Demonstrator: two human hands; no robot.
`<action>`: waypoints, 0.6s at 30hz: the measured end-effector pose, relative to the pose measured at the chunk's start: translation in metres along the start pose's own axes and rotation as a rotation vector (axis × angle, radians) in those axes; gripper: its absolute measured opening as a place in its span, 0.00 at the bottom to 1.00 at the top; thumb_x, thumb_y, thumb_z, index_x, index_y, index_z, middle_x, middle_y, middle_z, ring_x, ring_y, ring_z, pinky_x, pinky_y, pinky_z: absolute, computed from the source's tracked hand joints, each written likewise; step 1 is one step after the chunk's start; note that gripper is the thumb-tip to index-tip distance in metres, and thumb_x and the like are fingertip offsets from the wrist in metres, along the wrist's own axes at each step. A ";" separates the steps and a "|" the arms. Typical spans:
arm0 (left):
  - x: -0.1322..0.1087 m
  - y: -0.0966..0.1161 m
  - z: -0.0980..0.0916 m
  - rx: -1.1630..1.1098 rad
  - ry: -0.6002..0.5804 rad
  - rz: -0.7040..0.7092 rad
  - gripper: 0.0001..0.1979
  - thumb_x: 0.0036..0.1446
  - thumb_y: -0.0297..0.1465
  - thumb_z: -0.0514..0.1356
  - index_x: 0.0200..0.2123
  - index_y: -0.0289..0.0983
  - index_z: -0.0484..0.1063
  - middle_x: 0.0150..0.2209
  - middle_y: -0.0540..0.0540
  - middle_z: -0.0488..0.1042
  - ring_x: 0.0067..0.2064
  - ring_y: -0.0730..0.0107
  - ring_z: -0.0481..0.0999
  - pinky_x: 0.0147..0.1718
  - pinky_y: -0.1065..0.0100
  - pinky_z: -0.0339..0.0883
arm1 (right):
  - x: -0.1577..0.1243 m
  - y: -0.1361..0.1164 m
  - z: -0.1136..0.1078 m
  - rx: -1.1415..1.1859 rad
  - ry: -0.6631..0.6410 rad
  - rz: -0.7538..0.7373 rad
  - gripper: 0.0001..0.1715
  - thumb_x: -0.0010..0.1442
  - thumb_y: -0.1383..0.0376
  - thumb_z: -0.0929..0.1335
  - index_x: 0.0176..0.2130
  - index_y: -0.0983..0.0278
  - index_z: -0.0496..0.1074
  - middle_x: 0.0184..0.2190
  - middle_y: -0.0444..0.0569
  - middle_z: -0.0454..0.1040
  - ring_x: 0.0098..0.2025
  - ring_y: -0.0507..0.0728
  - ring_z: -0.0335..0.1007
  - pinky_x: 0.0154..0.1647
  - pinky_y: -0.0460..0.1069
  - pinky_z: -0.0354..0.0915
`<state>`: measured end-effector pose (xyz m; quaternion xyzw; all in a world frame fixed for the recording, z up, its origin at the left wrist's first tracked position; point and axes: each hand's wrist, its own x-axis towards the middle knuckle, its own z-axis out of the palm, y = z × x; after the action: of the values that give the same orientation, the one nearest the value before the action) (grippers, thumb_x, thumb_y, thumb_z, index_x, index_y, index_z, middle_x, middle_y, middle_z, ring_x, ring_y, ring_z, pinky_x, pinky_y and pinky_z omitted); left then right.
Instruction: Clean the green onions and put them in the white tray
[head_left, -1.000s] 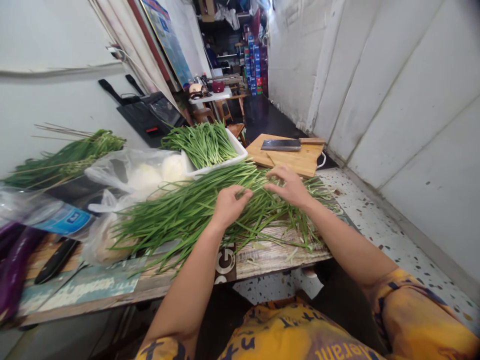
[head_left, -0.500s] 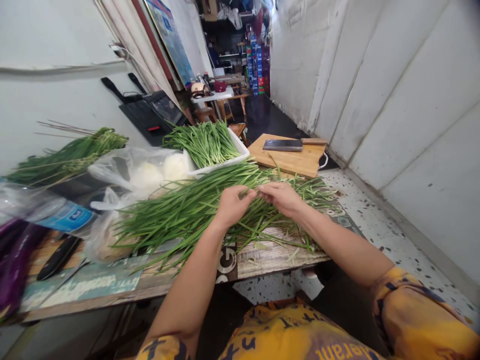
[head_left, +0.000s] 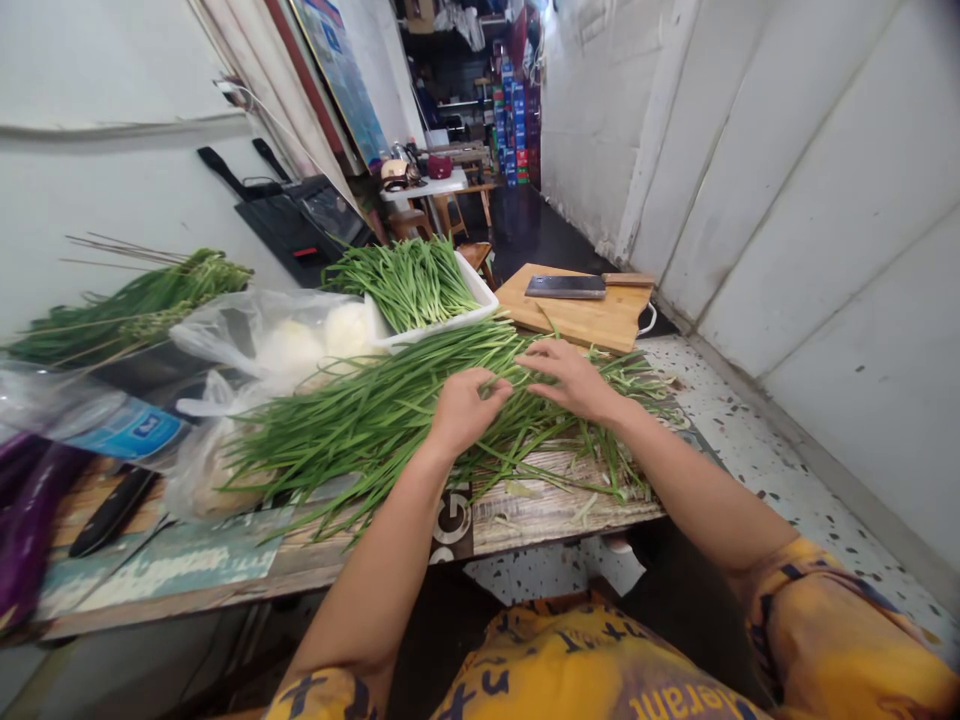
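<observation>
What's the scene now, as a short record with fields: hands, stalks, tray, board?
Left hand: curled over the green stalks; whether it grips one is unclear
Right hand: fingers parted, to the right of the left hand
Stalks: loose pile on the table
White tray: behind the pile, holding more greens
Cutting board: beyond the right hand, cleaver lying on it
</observation>
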<state>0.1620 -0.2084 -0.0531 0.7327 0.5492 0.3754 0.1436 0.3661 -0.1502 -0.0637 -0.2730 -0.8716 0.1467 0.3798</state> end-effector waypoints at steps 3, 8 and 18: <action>0.000 0.001 -0.001 0.040 -0.011 0.021 0.06 0.53 0.30 0.61 0.26 0.36 0.76 0.30 0.46 0.78 0.33 0.67 0.73 0.36 0.66 0.63 | 0.000 -0.002 0.004 0.088 -0.053 0.064 0.08 0.58 0.63 0.70 0.35 0.63 0.80 0.36 0.53 0.78 0.41 0.59 0.70 0.48 0.56 0.63; 0.000 0.006 -0.003 -0.025 -0.022 0.020 0.06 0.53 0.31 0.61 0.27 0.36 0.76 0.29 0.48 0.77 0.32 0.69 0.73 0.36 0.67 0.64 | 0.003 -0.009 0.004 0.689 0.004 0.568 0.17 0.47 0.53 0.75 0.30 0.65 0.79 0.27 0.49 0.78 0.28 0.53 0.67 0.29 0.48 0.63; 0.003 -0.003 -0.008 -0.082 0.098 -0.071 0.07 0.54 0.32 0.59 0.29 0.36 0.75 0.30 0.49 0.78 0.33 0.68 0.73 0.37 0.68 0.64 | 0.003 0.016 -0.009 0.444 0.359 0.694 0.29 0.49 0.48 0.73 0.16 0.63 0.60 0.13 0.37 0.55 0.17 0.46 0.48 0.21 0.46 0.48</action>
<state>0.1542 -0.2065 -0.0484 0.6871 0.5651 0.4277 0.1598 0.3771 -0.1350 -0.0634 -0.4820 -0.5962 0.3995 0.5027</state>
